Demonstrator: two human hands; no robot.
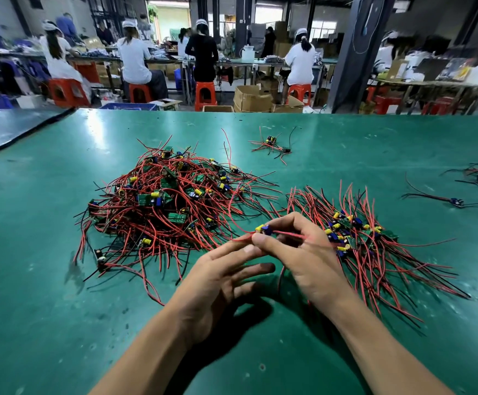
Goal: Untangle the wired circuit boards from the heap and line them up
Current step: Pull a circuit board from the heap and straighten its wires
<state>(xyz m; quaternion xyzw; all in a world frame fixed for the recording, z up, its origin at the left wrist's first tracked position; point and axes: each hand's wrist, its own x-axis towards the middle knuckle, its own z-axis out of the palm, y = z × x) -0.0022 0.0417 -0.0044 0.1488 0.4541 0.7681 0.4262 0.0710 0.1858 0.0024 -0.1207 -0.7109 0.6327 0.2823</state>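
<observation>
Left hand (223,280), fingers straight, touched the red wire (239,238); right hand (303,252) pinched its circuit board (264,229) between heap (169,201) and aligned row (360,240), toward the desk's (61,309) near edge.

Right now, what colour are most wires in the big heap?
Mostly red thin wires, clearest in head view.

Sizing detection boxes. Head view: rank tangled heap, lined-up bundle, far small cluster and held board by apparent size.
1. tangled heap
2. lined-up bundle
3. far small cluster, counting its wires; it lies farther away, so its true size is unsure
4. held board, board alone
</observation>
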